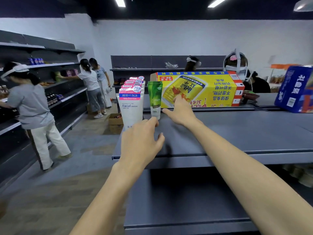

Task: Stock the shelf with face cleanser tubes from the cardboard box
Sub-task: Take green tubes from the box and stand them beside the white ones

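Cleanser tubes stand at the left end of the top shelf: a row of white tubes with pink and blue caps-up labels runs back from the edge, just beyond and left of my left hand, and a pair of green tubes stands upright beside them, straight ahead of that hand's fingertips. My left hand hovers palm down over the shelf with fingers loosely spread and nothing in it; whether the index finger touches the base of the front green tube I cannot tell. To the right, my right hand reaches further in, also empty, fingers splayed wide, its forefinger raised in front of the yellow cardboard box. That box lies on its side just behind my right hand, printing upside down, and its contents do not show. Far right of both hands a blue carton sits tilted on the shelf. Well off to the left, on the floor, a small open brown box holds some dark items I cannot make out.
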The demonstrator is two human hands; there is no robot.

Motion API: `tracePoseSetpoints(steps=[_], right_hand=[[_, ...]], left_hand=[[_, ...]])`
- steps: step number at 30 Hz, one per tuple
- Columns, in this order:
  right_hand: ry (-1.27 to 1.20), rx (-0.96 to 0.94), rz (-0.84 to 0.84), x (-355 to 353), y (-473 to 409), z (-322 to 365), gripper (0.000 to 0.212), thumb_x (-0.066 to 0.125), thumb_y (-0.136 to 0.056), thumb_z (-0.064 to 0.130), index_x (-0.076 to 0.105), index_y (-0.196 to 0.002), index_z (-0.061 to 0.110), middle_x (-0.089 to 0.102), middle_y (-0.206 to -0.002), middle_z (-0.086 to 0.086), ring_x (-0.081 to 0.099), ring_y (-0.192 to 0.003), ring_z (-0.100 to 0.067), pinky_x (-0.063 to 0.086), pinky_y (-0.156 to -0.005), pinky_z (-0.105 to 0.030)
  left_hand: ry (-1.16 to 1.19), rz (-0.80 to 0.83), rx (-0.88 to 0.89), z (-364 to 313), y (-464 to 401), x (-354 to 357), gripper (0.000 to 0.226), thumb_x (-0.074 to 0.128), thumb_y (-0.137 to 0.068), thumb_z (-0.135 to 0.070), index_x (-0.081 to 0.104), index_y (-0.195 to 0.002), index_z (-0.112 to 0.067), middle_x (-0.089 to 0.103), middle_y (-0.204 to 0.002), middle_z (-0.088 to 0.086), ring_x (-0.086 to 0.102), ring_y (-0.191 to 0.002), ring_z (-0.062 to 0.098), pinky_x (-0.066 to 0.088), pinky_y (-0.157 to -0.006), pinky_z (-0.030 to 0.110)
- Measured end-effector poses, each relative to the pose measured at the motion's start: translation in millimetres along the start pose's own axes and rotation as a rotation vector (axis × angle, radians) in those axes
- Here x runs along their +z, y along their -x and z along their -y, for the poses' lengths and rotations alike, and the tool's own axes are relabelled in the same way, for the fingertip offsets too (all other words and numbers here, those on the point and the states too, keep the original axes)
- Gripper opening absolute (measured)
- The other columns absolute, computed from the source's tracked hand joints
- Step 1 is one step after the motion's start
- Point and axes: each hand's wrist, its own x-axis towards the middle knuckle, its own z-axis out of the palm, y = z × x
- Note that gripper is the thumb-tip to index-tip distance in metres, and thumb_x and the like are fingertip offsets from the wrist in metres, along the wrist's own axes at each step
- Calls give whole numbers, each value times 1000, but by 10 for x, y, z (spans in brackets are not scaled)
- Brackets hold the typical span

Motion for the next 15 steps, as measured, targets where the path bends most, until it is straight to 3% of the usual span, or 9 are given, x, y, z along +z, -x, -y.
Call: tracePoseSetpoints(steps=[7, 11, 15], right_hand=[[186, -157, -14, -318, 608, -109, 42, 64, -91, 41, 53, -118, 11, 59, -114, -7, 57, -106, -26, 50, -90, -43], [285, -209, -91, -514, 1254, -292, 38, 61, -92, 42, 55, -121, 18, 60, -117, -1, 58, -109, -22, 51, -86, -41], [220, -215, -155, -612, 2076, -575, 29, 64, -89, 39, 61, -111, 20, 63, -104, 6, 62, -98, -18, 54, -78, -38]], left_hand=[[-1, 31, 72, -173, 148, 100, 27, 56, -89, -42, 55, -110, -26, 65, -96, -8, 61, -93, 18, 36, -61, 31], [64, 44, 110, -307, 386, 147, 24, 59, -86, -43, 56, -106, -29, 65, -92, -10, 63, -88, 17, 41, -61, 31], [86, 104, 188, -436, 823, 327, 20, 56, -84, -47, 54, -98, -33, 64, -87, -13, 65, -79, 12, 48, -59, 32]])
